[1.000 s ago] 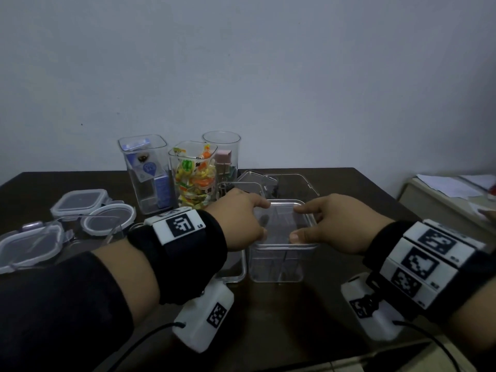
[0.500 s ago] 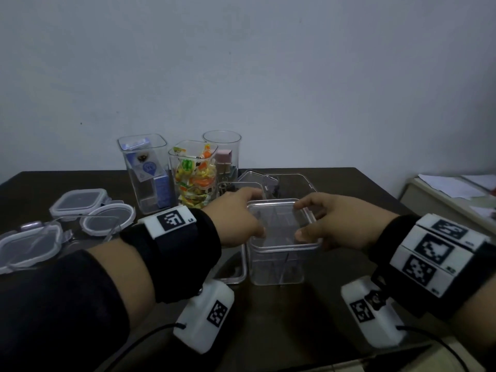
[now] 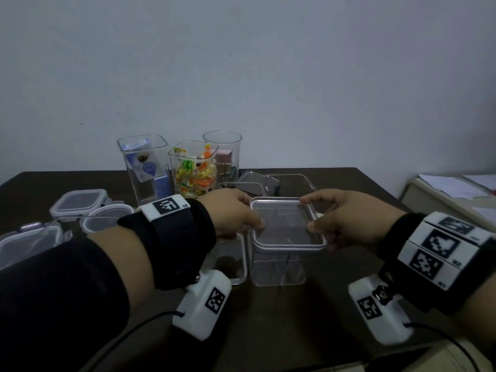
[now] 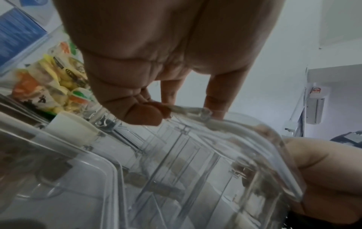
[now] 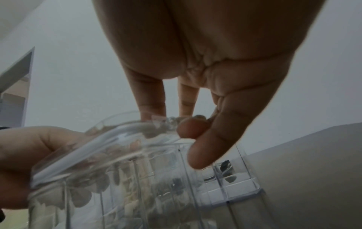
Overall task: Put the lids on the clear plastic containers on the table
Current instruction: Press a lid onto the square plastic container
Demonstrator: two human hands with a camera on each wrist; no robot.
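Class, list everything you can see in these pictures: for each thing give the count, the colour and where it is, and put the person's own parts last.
Square container: one, clear, table centre.
Square lid: one, clear, on that container, held by both hands.
Tall containers: three, clear, at the back; one holds blue packets, one colourful sweets, one a pink item.
Low containers: several, clear, behind the hands; exact count unclear.
Shallow tray: one, clear, left of the square container.
Loose lids: three, clear-white, far left.
Table: one, dark brown.
Papers: white, side surface, right.
Wrist cameras: two, white.
Left hand: pinches the lid's left edge.
Right hand: pinches its right edge.
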